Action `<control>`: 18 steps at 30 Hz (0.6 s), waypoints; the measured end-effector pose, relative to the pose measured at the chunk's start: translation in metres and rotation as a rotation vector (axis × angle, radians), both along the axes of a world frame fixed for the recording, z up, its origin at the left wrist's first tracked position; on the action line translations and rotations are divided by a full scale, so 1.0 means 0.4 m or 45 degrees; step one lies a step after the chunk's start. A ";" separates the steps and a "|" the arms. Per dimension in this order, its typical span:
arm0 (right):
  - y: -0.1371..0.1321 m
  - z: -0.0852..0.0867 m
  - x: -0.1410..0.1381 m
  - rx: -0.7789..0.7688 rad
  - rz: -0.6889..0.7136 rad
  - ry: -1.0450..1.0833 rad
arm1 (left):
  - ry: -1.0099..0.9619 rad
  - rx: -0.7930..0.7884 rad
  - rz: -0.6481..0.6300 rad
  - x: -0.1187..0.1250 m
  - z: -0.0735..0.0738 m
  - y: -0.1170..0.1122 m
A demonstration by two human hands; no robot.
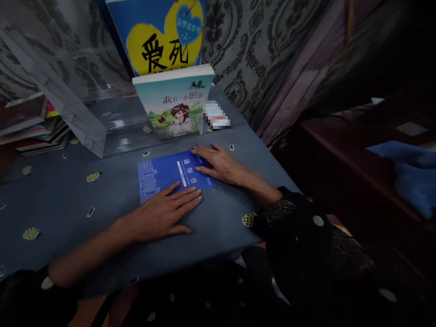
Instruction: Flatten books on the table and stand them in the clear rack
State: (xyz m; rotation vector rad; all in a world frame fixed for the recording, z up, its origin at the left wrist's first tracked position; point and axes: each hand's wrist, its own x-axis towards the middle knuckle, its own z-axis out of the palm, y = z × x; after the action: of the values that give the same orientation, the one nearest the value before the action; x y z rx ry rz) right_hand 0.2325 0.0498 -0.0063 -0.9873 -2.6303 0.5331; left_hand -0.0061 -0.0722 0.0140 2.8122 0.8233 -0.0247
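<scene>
Atop the blue 2022 notice [166, 168], flat on the counter [119, 186], the left hand [166, 211] and right hand [223, 165] rest spread, pinching nothing; uneven pressure could skew or crease it, and a forward shove might topple the green-and-white paperback [161, 113] standing just behind.

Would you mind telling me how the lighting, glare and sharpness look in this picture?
Head view: dim, darkest toward the right; head view: pale glare on the clear stand; head view: the blue booklet has a legible large title but unclear small print; head view: a white item is pixelated.
</scene>
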 end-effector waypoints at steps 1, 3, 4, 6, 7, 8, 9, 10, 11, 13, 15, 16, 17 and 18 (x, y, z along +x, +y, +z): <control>-0.001 0.001 0.000 0.000 -0.004 -0.004 | -0.011 -0.011 -0.023 0.020 0.002 0.010; -0.002 0.003 -0.001 0.003 -0.012 -0.008 | -0.025 -0.044 -0.054 0.054 0.008 0.025; -0.003 0.002 0.000 0.006 -0.012 -0.005 | -0.027 -0.065 -0.060 0.067 0.012 0.031; -0.002 -0.001 0.001 0.014 -0.008 0.008 | -0.034 -0.106 -0.065 0.079 0.018 0.042; 0.000 -0.004 0.001 0.018 -0.004 0.016 | -0.047 -0.122 -0.064 0.077 0.020 0.049; 0.002 -0.007 0.002 0.022 0.000 0.024 | -0.066 -0.130 -0.057 0.069 0.021 0.059; 0.004 -0.010 0.003 0.027 0.000 0.029 | -0.094 -0.124 -0.030 0.057 0.020 0.071; 0.006 -0.013 0.004 0.032 0.001 0.032 | -0.126 -0.099 0.028 0.041 0.019 0.087; 0.008 -0.014 0.005 0.036 0.003 0.034 | -0.154 -0.055 0.124 0.022 0.017 0.105; 0.010 -0.014 0.006 0.042 0.009 0.032 | -0.168 0.064 0.405 -0.018 0.014 0.146; 0.009 -0.009 0.005 0.048 0.008 0.026 | -0.107 0.157 0.649 -0.053 0.015 0.183; 0.007 -0.006 0.004 0.051 0.005 0.023 | -0.066 0.184 0.721 -0.067 0.017 0.197; 0.006 -0.002 0.004 0.054 0.001 0.020 | -0.031 0.200 0.763 -0.077 0.020 0.208; 0.005 0.000 0.003 0.055 -0.001 0.019 | -0.007 0.205 0.787 -0.084 0.023 0.215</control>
State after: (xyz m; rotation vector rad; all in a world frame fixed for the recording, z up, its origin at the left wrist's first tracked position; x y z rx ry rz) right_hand 0.2337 0.0517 -0.0062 -0.9678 -2.6170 0.4789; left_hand -0.0398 0.0140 0.0233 2.5610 1.7149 0.1511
